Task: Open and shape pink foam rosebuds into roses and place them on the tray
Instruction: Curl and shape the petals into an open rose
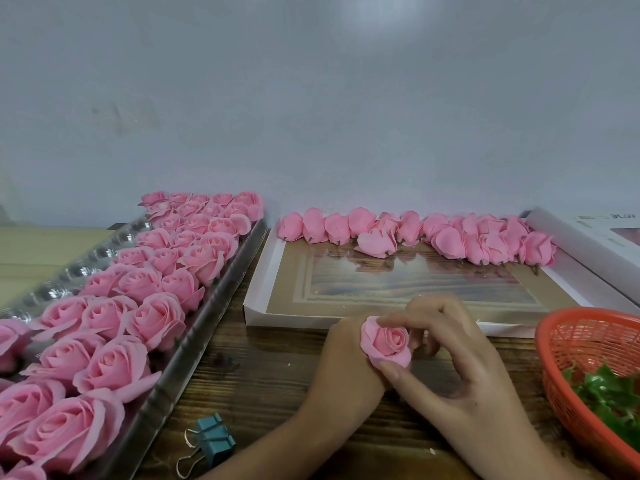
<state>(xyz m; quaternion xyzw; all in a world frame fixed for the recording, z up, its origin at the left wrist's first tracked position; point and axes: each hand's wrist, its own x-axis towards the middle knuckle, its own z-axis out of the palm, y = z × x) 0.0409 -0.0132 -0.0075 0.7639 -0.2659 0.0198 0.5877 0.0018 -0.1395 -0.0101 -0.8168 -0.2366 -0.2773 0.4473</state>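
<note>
Rose (386, 342), pink, petals flared around a spiral centre, was gripped by left hand (348, 358); right hand (453, 355) pinched its outer petals; base hidden.

Left hand (344, 355) and right hand (464, 358) meet (fingers curled, pinching)

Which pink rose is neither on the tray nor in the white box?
The rose held between the left hand and right hand over the table; the others lie on the tray or in the white box.
</note>
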